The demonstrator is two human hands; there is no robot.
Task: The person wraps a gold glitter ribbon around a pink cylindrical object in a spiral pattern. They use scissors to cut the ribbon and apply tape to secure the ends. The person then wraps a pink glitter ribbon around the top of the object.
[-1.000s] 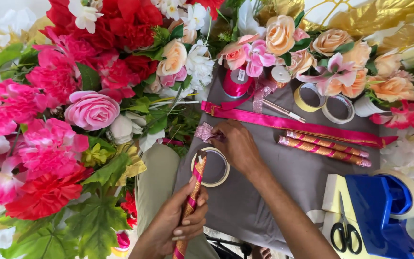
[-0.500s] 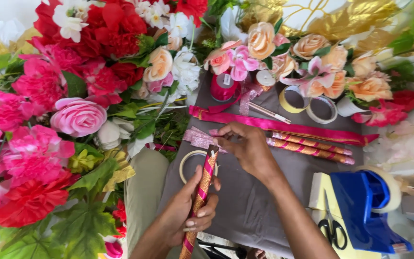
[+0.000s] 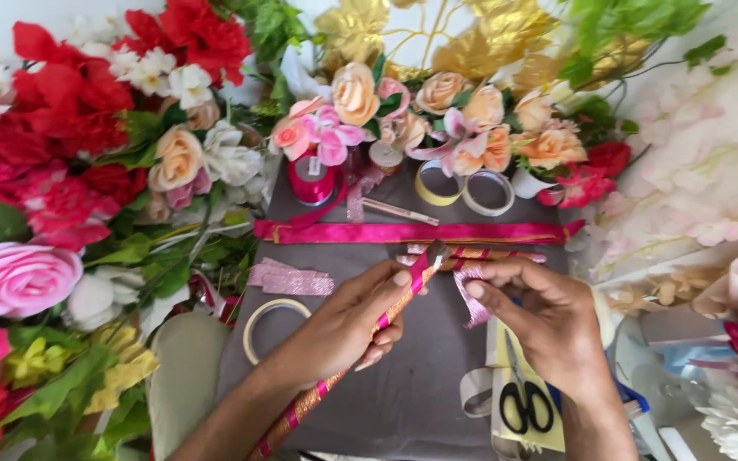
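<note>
left hand (image 3: 348, 320): fingers curled, pinching a stick (image 3: 360, 341) wrapped in pink and gold ribbon, slanting from the grey cloth's (image 3: 403, 401) near edge to its centre. right hand (image 3: 540, 316): fingertips pinching a strip of pink glitter ribbon (image 3: 471, 299) beside the stick's tip. wrapping looks nearly full-length; tip unfinished. 1 tape ring (image 3: 271, 329) near the left edge; scissors (image 3: 527, 401) at the near right.

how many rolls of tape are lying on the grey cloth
3. A cream tape ring lies flat by the left hand; a yellow tape roll and a pale tape roll sit side by side under the peach flowers. Others may be hidden among the blooms.
</note>
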